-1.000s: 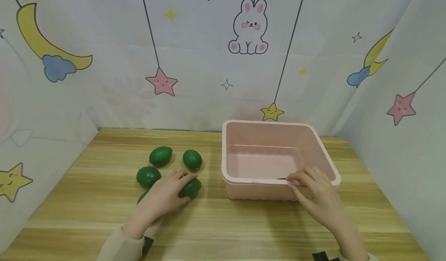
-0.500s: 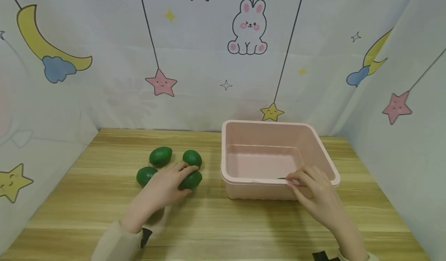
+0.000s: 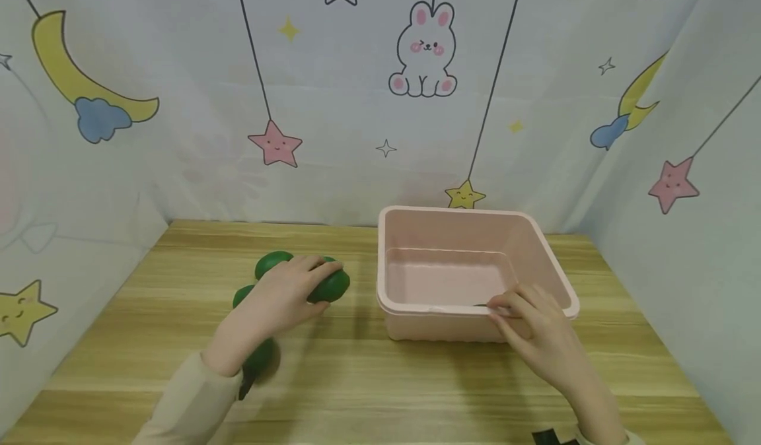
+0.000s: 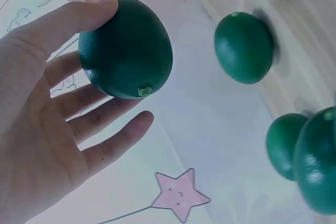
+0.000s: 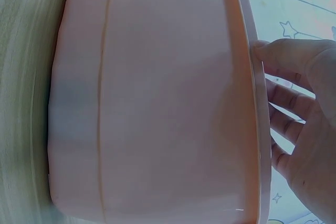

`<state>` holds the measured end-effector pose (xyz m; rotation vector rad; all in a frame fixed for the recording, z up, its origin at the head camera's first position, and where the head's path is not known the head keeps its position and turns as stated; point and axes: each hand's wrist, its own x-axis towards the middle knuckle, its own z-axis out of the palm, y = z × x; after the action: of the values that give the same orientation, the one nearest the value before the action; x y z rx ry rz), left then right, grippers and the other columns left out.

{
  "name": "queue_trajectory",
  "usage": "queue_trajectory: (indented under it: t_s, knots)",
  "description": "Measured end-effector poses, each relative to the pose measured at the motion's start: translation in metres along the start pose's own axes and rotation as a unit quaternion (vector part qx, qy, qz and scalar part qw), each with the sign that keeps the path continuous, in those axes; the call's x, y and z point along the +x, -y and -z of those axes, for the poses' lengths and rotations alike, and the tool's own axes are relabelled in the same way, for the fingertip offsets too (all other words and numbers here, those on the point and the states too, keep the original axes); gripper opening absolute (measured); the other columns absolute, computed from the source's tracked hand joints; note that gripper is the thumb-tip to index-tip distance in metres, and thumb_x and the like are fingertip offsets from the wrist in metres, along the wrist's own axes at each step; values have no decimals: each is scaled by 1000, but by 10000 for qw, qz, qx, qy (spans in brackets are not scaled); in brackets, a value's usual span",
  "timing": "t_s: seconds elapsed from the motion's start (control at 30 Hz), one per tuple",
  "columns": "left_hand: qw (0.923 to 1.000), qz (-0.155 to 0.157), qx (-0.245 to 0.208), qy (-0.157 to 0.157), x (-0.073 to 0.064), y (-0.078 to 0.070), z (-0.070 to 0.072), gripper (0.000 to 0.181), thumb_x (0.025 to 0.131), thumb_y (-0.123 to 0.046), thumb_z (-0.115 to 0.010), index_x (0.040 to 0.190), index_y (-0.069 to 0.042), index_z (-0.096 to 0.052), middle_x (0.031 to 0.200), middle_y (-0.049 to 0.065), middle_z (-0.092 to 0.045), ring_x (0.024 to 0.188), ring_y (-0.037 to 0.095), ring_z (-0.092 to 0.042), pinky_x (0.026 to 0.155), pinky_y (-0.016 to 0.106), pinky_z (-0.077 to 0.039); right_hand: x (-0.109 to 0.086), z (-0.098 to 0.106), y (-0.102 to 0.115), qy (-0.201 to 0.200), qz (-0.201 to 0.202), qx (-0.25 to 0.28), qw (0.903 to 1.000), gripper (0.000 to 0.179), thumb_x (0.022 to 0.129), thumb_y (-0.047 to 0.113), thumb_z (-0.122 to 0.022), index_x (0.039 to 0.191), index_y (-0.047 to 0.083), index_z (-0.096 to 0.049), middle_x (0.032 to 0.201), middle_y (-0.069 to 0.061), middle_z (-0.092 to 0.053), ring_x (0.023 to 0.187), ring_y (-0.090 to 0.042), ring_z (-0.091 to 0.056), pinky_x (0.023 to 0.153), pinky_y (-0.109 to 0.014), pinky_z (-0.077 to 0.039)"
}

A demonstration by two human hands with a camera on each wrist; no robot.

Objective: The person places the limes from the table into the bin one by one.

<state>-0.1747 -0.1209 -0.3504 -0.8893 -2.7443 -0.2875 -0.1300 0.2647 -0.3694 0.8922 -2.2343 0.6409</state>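
My left hand [image 3: 285, 293] holds a dark green lime [image 3: 329, 287] between thumb and fingers, over the left half of the table. In the left wrist view the thumb presses on one side of that lime [image 4: 126, 48], and the small stem end faces the camera. Other limes lie around the hand: one lime [image 3: 272, 261] behind it, one lime [image 3: 242, 295] to its left, one lime [image 3: 259, 360] beside the wrist. Another, behind the held lime, is mostly hidden. My right hand [image 3: 535, 329] pinches the front rim of a pink plastic basin [image 3: 440, 309], thumb outside.
The basin stands on the wooden table [image 3: 380, 392], right of the limes, its open top facing up. A small dark sliver [image 3: 480, 305] shows at its front rim by the right fingertips. A white printed curtain [image 3: 333, 187] encloses the table at the back and sides.
My left hand has moved away from me with the lime in its grip, baring the lime near the wrist and covering more of those behind. The right hand stays at the basin's rim.
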Motion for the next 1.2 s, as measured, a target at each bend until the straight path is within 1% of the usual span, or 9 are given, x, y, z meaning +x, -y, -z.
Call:
queue_trajectory:
  t_s: [0.2,0.3,0.4,0.5,0.63,0.83,0.97,1.13,1.2]
  knots:
    - [9994,-237,185,-188,8,-2,10,59,75,-22,-82,128,-12,-59,114,9,-63,98,28,-64,81,42,-55,-1,0,-1,-50,35,-26,10000,17,78,8,-74,92,14,-69,89,9,-61,85,-7,-48,76,-20,-36]
    - [9992,-279,168,-232,13,-4,15,58,75,-23,-81,128,-12,-59,115,9,-63,97,28,-64,79,43,-55,-1,0,-1,-49,17,-39,10000,21,74,5,-76,92,14,-69,89,9,-60,84,-7,-48,76,-20,-35]
    - [9995,-250,101,-161,18,-7,21,58,77,-25,-80,130,-15,-58,117,9,-62,101,28,-63,80,45,-55,-1,0,-1,-12,-18,-68,10000,25,71,2,-77,92,14,-69,89,9,-60,85,-7,-48,77,-20,-35]
    - [9996,-249,76,-102,24,-10,26,58,78,-25,-79,131,-16,-57,119,8,-61,104,28,-62,83,46,-54,-1,0,0,51,-92,-96,9999,26,70,1,-77,92,14,-69,88,9,-60,85,-7,-48,77,-20,-35]
    - [9994,-320,42,-161,30,-13,31,58,78,-23,-78,131,-15,-57,120,8,-60,105,26,-61,83,45,-54,-1,0,0,91,-132,-110,9998,27,70,0,-78,91,13,-69,88,9,-60,85,-7,-48,77,-20,-35]
    - [9990,-373,-40,-235,40,-18,34,58,78,-24,-80,130,-15,-57,118,7,-62,103,24,-61,83,42,-54,-1,0,-1,-3,-24,-65,10000,25,71,2,-77,92,13,-69,88,9,-60,85,-8,-48,77,-20,-35]
    - [9990,-392,-37,-228,47,-23,36,59,78,-25,-80,132,-17,-57,118,5,-62,102,23,-62,83,41,-54,-1,0,-2,-58,43,-55,10000,22,73,5,-76,92,14,-69,89,9,-60,84,-7,-48,76,-21,-35]
    - [9985,-505,22,-198,55,-30,38,59,78,-26,-79,132,-16,-57,118,5,-61,102,23,-62,84,39,-54,-2,-1,-2,-58,9,-66,10000,25,71,3,-77,92,14,-69,89,9,-60,84,-7,-47,75,-20,-34]
    - [9986,-505,39,-151,57,-32,38,60,79,-27,-78,133,-16,-56,119,5,-61,103,23,-61,85,39,-54,-2,-1,-2,-65,20,-70,10000,23,72,4,-77,92,14,-69,89,9,-60,84,-7,-47,75,-20,-34]
